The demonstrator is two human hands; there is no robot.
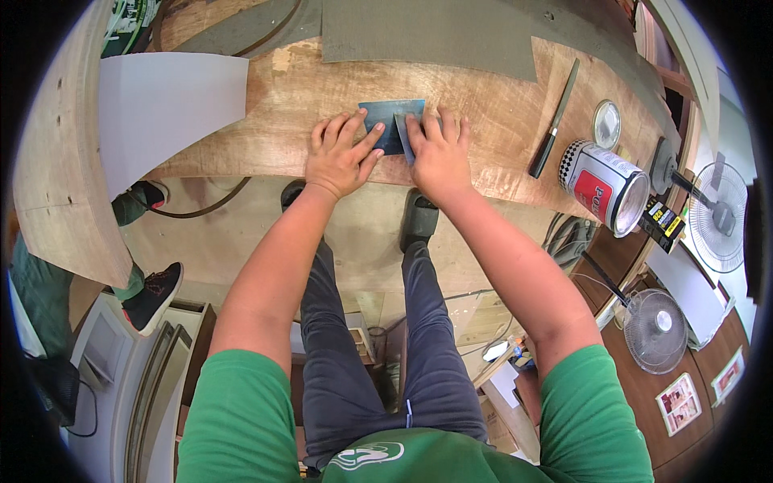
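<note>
A small dark blue sheet that looks like sandpaper [388, 122] lies near the front edge of the wooden workbench [282, 105]. Its right side is turned up into a narrow grey flap. My left hand [338, 157] rests on the sheet's left part, fingers spread and fingertips pressing down. At the flap is my right hand [441, 157], its index finger bent against the grey strip and the other fingers reaching onto the wood. The right thumb is hidden, but the flap appears gripped between it and the index finger.
To the right lie a black-handled knife [554, 121], a tipped metal can [604, 185] and a round lid [606, 123]. A white panel [169, 105] covers the bench's left; a grey sheet [427, 32] lies at the back. Two fans [656, 330] stand right. Another person's shoe [153, 296] shows left.
</note>
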